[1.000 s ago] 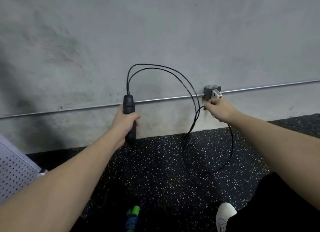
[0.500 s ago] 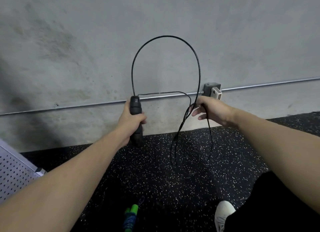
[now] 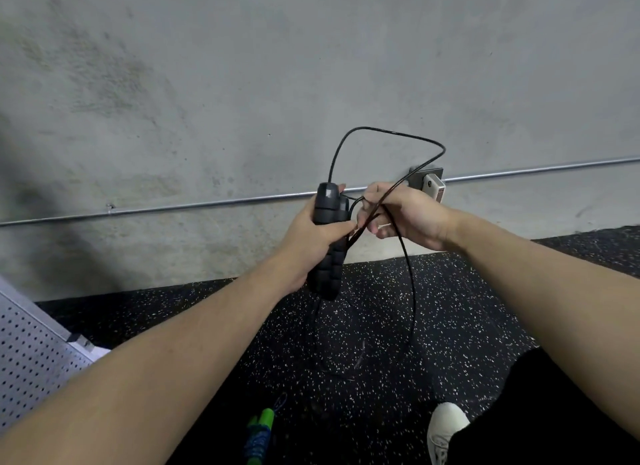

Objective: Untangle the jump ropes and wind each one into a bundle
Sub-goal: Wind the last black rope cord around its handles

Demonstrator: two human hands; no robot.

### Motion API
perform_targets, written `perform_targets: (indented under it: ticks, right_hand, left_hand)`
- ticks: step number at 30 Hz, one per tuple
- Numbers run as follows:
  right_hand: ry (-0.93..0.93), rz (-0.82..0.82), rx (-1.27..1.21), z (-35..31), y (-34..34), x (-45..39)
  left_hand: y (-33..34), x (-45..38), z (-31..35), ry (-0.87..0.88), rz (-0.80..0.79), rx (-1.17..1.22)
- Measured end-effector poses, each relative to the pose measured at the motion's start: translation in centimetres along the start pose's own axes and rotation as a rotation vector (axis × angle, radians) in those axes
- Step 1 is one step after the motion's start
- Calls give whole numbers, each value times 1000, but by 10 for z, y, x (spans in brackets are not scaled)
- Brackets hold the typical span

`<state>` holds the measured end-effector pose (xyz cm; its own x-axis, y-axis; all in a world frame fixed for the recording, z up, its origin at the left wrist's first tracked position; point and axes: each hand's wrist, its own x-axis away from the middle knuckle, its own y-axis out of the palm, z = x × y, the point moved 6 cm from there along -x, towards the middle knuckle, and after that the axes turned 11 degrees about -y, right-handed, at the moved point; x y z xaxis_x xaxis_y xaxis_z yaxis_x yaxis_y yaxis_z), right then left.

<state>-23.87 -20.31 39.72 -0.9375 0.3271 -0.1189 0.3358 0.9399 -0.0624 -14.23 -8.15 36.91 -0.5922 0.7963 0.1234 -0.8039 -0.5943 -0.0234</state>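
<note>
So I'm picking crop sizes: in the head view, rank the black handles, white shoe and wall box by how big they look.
1. black handles
2. white shoe, partly cut off
3. wall box
Nearness skews this.

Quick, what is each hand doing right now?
Left hand: closed around the black handles.
Right hand: fingers curled around the black rope, holding it.

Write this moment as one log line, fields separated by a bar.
left hand: grips black handles | right hand: holds black cord | green rope: on floor
</note>
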Motion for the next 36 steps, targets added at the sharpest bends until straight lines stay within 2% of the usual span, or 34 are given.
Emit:
perform_targets:
  ticks: [6,9,14,20,24,28,31,34,36]
  right_hand:
    - [6,-9,-123,3,-7,7]
    - [-41,115,-237,-4,-22,11]
    - [21,411,-322,4,-54,15]
    - [105,698,70,12,-94,20]
    - [177,817,544,13,-127,42]
    - [191,817,545,24,-132,46]
    - [256,695,596,32,-116,35]
    - [359,550,907,38,-106,26]
    - [165,492,1048,20,-81,15]
  left_hand:
    - [-6,-3,-7,-74,117,108]
    - [-23,-5,-9,-85,236,215]
    - [-55,-4,-3,-117,352,447]
    - [-87,-6,1,-143,422,590]
    - [-101,-5,-4,-142,442,654]
    - [-90,-4,-6,-175,365,600]
    - [-76,-4,-9,-218,336,553]
    - [-61,-5,-11,-260,277,588]
    - [-53,-7,-10,-267,240,623]
